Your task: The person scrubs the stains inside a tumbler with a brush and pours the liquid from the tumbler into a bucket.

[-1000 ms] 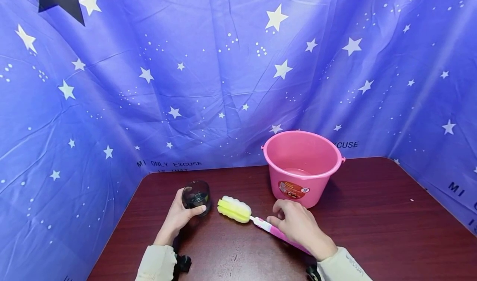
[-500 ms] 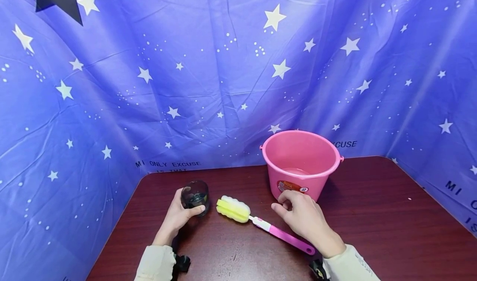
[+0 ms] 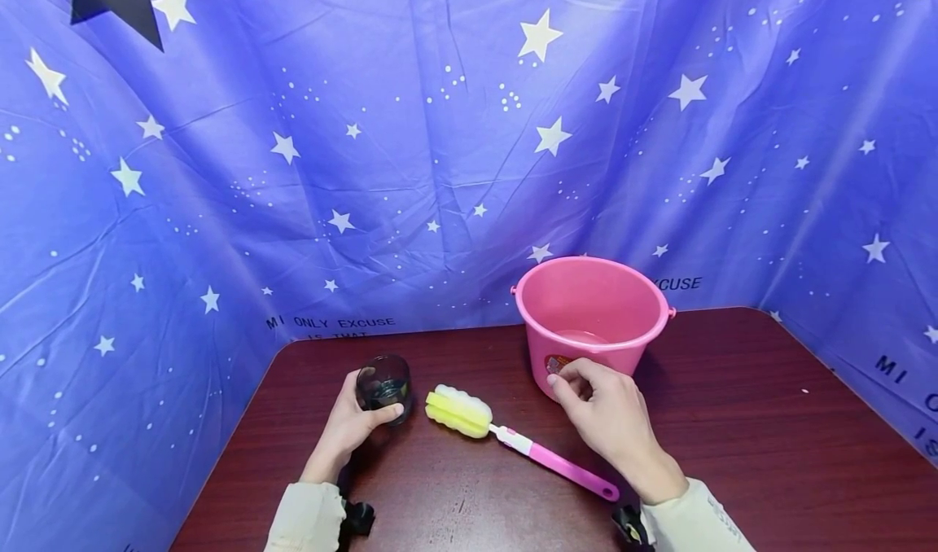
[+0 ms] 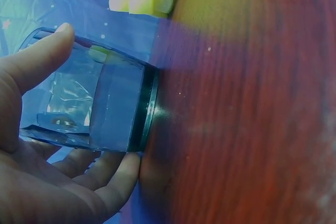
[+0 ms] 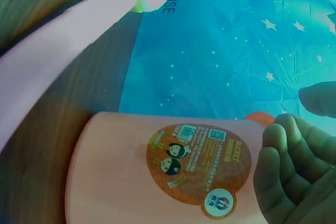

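My left hand (image 3: 355, 422) grips a dark tinted drinking glass (image 3: 383, 379), thumb on the near side and fingers round the back. In the left wrist view the glass (image 4: 89, 95) shows clear liquid inside, its base right at the tabletop. Between my hands lies a bottle brush (image 3: 460, 412) with a yellow and white sponge head and a pink and white handle. My right hand (image 3: 611, 409) hovers before the pink bucket (image 3: 538, 324), fingers loosely bent and holding nothing. The right wrist view shows those fingers (image 5: 270, 171) beside the bucket's orange label (image 5: 199, 163).
The dark red wooden table (image 3: 440, 511) reaches back to a blue curtain (image 3: 410, 145) printed with white stars, which also hangs along both sides. The bucket stands upright at the back right, its mouth facing up. Black straps (image 3: 359, 518) circle both wrists.
My right hand has lifted off from over the brush handle and shifted right and away from me, toward the bucket's front. The left hand and glass stay put.
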{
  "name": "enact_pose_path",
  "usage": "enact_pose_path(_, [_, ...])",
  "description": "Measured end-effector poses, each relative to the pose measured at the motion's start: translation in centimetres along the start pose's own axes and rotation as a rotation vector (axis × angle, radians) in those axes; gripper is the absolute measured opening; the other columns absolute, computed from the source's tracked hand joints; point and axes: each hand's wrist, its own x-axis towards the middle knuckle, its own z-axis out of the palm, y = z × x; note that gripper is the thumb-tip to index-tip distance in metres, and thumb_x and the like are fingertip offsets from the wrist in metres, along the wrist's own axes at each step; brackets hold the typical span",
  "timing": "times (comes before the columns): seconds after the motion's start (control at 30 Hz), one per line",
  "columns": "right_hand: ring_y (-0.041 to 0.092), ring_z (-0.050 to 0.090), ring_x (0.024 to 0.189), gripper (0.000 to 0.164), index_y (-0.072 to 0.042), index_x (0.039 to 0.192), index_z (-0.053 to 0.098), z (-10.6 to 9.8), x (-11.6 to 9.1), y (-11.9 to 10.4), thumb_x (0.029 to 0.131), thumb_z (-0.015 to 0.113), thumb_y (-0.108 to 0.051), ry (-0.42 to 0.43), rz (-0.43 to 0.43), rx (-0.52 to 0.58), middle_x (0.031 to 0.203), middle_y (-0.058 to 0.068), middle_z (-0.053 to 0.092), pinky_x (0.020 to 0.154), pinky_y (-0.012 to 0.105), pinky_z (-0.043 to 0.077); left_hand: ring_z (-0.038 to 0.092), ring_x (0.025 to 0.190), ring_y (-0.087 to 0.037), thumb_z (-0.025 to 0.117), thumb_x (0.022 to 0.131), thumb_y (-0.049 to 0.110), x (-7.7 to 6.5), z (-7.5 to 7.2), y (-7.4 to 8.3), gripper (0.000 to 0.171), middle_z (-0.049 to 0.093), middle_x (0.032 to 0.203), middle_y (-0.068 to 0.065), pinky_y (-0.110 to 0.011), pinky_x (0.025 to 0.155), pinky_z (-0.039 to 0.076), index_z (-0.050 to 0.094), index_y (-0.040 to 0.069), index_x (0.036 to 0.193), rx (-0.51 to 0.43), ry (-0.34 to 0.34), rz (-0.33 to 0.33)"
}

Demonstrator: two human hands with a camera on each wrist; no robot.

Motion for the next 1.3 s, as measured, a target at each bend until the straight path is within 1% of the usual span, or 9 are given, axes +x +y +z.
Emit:
enact_pose_path(0.23, [0.001,0.048,0.056,0.013,-0.030,0.075,0.066,-0.5,0.4,0.2,0.079,0.076,-0.024,0.029,0.009,0.010,0.061,-0.019,0.051,0.052,0.025,0.039,0.047,0.121,-0.032,0.086,0.069,0.018,0.0,-0.1,0.1,0.082,0.050,0.132,-0.018,-0.052,0.100,0.034,0.038,0.008,0.136,0.004,0.007,0.001])
enact_pose_path(0.37, [0.001,0.049,0.056,0.012,-0.029,0.076,0.067,-0.8,0.6,0.4,0.079,0.076,-0.022,0.055,-0.007,0.023,0.062,-0.020,0.053,0.052,0.025,0.038,0.047,0.121,-0.032,0.086,0.069,0.018,0.0,0.0,0.1,0.083,0.050,0.132,-0.018,-0.053,0.100,0.033,0.038,0.008,0.136,0.007,0.009,0.001])
enact_pose_path(0.5, [0.000,0.049,0.056,0.011,-0.026,0.078,0.068,-1.2,0.7,0.7,0.079,0.076,-0.018,0.079,-0.023,0.024,0.063,-0.020,0.055,0.053,0.022,0.038,0.047,0.120,-0.032,0.086,0.069,0.018,-0.1,0.0,0.1,0.084,0.050,0.131,-0.018,-0.052,0.100,0.034,0.038,0.007,0.136,0.010,0.009,0.001])
enact_pose_path(0.7, [0.001,0.049,0.057,0.009,-0.023,0.078,0.069,-1.8,0.8,1.1,0.080,0.075,-0.016,0.121,-0.027,0.021,0.064,-0.018,0.055,0.056,0.016,0.036,0.048,0.119,-0.032,0.086,0.069,0.020,-0.2,0.2,0.2,0.083,0.051,0.130,-0.018,-0.052,0.099,0.035,0.038,0.009,0.136,0.020,0.007,-0.010])
enact_pose_path(0.83, [0.002,0.051,0.058,0.007,-0.021,0.078,0.070,-2.2,1.1,1.4,0.081,0.074,-0.016,0.158,-0.027,0.026,0.065,-0.016,0.056,0.057,0.015,0.036,0.047,0.120,-0.033,0.086,0.069,0.020,-0.2,0.2,0.3,0.083,0.051,0.131,-0.018,-0.054,0.099,0.035,0.038,0.009,0.136,0.025,0.009,-0.013])
enact_pose_path(1.0, [0.001,0.050,0.061,0.006,-0.019,0.079,0.069,-2.8,1.5,1.9,0.082,0.073,-0.016,0.207,0.002,0.029,0.067,-0.012,0.056,0.058,0.015,0.036,0.046,0.123,-0.034,0.086,0.069,0.020,-0.1,0.2,0.3,0.084,0.048,0.134,-0.018,-0.054,0.099,0.035,0.038,0.009,0.137,0.037,0.005,-0.009])
enact_pose_path(1.13, [0.004,0.049,0.065,0.005,-0.016,0.081,0.069,-3.3,1.8,2.2,0.081,0.074,-0.017,0.252,0.004,0.028,0.071,-0.009,0.056,0.060,0.016,0.036,0.045,0.123,-0.033,0.086,0.069,0.021,-0.1,0.1,0.3,0.084,0.048,0.134,-0.018,-0.054,0.099,0.034,0.037,0.009,0.137,0.039,0.009,-0.007])
enact_pose_path(1.3, [0.009,0.048,0.069,0.011,-0.010,0.087,0.070,-3.6,2.0,2.6,0.080,0.075,-0.016,0.297,-0.003,0.027,0.076,-0.002,0.057,0.063,0.017,0.035,0.045,0.123,-0.033,0.086,0.069,0.021,-0.2,0.0,0.2,0.085,0.048,0.134,-0.018,-0.054,0.099,0.034,0.037,0.009,0.137,0.038,0.012,-0.006])
